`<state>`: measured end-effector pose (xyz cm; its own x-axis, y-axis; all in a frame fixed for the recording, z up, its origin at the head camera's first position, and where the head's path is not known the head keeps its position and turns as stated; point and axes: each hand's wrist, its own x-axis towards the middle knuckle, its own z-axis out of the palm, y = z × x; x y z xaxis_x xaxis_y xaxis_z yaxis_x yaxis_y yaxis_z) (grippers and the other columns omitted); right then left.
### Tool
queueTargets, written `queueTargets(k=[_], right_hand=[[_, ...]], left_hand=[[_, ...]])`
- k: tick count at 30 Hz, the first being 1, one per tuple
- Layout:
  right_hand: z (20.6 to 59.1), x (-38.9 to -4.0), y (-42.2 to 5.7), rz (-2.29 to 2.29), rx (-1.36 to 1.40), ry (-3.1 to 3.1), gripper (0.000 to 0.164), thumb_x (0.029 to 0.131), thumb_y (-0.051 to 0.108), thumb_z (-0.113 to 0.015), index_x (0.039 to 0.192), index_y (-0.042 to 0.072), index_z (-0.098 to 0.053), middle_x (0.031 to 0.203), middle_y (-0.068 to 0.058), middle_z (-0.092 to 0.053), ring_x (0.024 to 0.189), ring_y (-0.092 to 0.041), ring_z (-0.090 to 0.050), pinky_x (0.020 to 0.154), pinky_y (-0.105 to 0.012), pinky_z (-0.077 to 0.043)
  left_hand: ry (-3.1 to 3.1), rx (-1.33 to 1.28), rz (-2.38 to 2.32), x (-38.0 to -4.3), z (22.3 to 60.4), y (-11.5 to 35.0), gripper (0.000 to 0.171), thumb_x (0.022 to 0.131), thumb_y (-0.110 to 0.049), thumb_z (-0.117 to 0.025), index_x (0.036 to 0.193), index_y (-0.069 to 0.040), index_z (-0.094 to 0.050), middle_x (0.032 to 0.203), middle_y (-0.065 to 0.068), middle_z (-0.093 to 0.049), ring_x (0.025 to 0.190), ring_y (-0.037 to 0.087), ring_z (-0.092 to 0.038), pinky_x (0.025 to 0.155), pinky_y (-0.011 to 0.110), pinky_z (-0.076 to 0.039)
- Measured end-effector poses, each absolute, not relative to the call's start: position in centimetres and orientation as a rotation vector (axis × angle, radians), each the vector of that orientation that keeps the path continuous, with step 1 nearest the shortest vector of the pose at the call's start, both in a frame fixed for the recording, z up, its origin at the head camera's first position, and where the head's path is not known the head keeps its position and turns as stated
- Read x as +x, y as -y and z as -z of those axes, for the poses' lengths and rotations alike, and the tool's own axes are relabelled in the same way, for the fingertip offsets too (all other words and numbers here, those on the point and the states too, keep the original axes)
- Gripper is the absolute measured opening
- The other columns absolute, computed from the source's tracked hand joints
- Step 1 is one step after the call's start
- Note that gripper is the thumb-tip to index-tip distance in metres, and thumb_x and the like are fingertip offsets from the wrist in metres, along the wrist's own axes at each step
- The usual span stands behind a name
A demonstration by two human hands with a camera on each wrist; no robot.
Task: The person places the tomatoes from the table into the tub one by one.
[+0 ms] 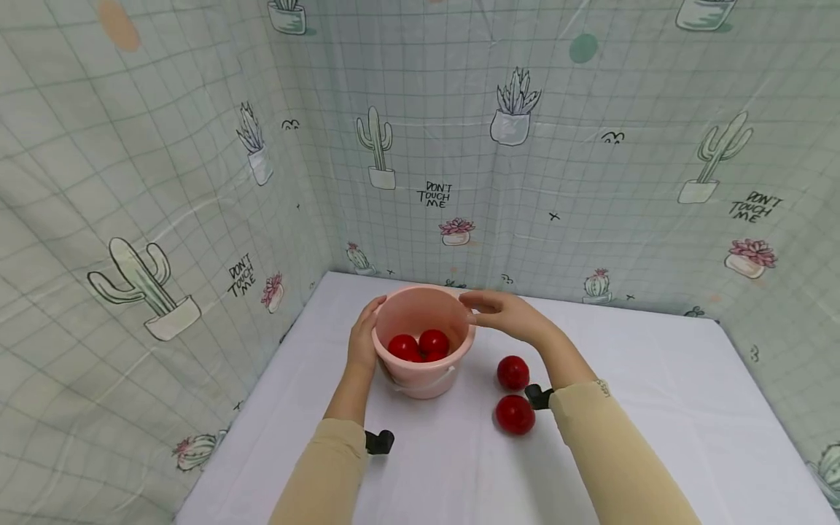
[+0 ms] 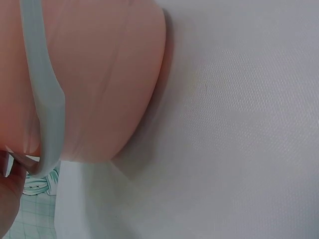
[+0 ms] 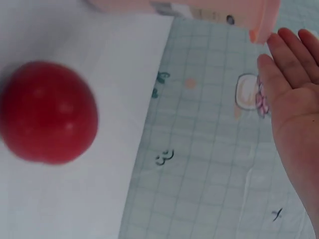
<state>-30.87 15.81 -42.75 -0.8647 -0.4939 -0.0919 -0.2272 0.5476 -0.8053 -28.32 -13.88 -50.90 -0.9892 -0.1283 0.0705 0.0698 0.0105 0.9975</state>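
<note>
A pink bucket [image 1: 420, 375] with a pale handle [image 2: 50, 104] stands on the white table, and several glossy red round fruits [image 1: 403, 345] lie inside it. My left hand [image 1: 362, 343] holds the bucket's left side, fingers at the rim; most of that hand is out of its own wrist view. At the right of the rim is my right hand [image 1: 508, 315], its fingers extended and fingertips close to or touching the edge. The right palm [image 3: 299, 114] shows bare. Two more red fruits [image 1: 512, 372] sit on the table below the right forearm.
The white tablecloth [image 1: 446, 467] covers the table. A grid-patterned cloth with cactus drawings [image 1: 420, 146] hangs behind and along the left and right sides. Dark wrist straps [image 1: 379, 442] show at both cuffs.
</note>
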Motion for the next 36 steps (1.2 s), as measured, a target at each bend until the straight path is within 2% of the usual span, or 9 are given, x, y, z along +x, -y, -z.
queueTargets(k=[6, 14, 19, 23, 30, 36], right_hand=[[44.3, -29.7, -18.6, 1.263, -0.572, -2.501, 0.063, 0.092, 0.048, -0.064, 0.147, 0.022, -0.048, 0.150, -0.003, -0.050, 0.142, -0.027, -0.044, 0.112, -0.050, -0.042], [48.7, -28.3, -21.3, 1.283, -0.447, -2.469, 0.069, 0.091, 0.048, -0.065, 0.149, 0.018, -0.043, 0.153, -0.009, -0.045, 0.146, -0.032, -0.036, 0.114, -0.055, -0.036], [51.7, -27.7, -22.7, 1.293, -0.391, -2.445, 0.070, 0.092, 0.042, -0.065, 0.151, 0.014, -0.040, 0.155, -0.014, -0.042, 0.146, -0.040, -0.032, 0.114, -0.059, -0.035], [53.4, -27.4, -23.3, 1.306, -0.348, -2.435, 0.073, 0.091, 0.043, -0.067, 0.151, 0.014, -0.039, 0.155, -0.011, -0.042, 0.146, -0.037, -0.033, 0.114, -0.057, -0.035], [55.3, -27.0, -23.8, 1.273, -0.273, -2.469, 0.073, 0.088, 0.048, -0.068, 0.150, 0.019, -0.042, 0.151, -0.013, -0.046, 0.139, -0.038, -0.042, 0.107, -0.055, -0.045], [56.0, -26.7, -24.1, 1.293, -0.255, -2.478, 0.073, 0.087, 0.047, -0.070, 0.149, 0.021, -0.043, 0.151, -0.015, -0.046, 0.138, -0.039, -0.042, 0.104, -0.054, -0.048]], left_hand=[[2.128, 0.073, 2.131, -28.2, 51.0, 13.8, 0.045, 0.101, -0.039, -0.034, 0.141, -0.033, -0.053, 0.147, -0.012, -0.050, 0.142, 0.017, -0.040, 0.119, 0.048, -0.033], [2.127, 0.084, 2.135, -28.2, 51.0, 13.9, 0.040, 0.101, -0.040, -0.034, 0.136, -0.041, -0.054, 0.146, -0.014, -0.051, 0.141, 0.015, -0.041, 0.118, 0.046, -0.034], [2.139, 0.089, 2.128, -28.1, 50.9, 13.7, 0.041, 0.102, -0.041, -0.033, 0.138, -0.040, -0.053, 0.145, -0.018, -0.051, 0.140, 0.013, -0.041, 0.118, 0.046, -0.035], [2.142, 0.083, 2.119, -28.0, 50.8, 13.8, 0.041, 0.102, -0.041, -0.033, 0.137, -0.041, -0.053, 0.146, -0.016, -0.051, 0.141, 0.014, -0.041, 0.118, 0.047, -0.035], [2.141, 0.063, 2.107, -28.0, 50.9, 13.9, 0.047, 0.101, -0.042, -0.033, 0.143, -0.031, -0.051, 0.146, -0.015, -0.051, 0.141, 0.016, -0.040, 0.118, 0.048, -0.034], [2.145, 0.063, 2.099, -28.0, 50.9, 13.9, 0.046, 0.101, -0.042, -0.033, 0.142, -0.032, -0.051, 0.147, -0.015, -0.050, 0.142, 0.016, -0.040, 0.118, 0.049, -0.034]])
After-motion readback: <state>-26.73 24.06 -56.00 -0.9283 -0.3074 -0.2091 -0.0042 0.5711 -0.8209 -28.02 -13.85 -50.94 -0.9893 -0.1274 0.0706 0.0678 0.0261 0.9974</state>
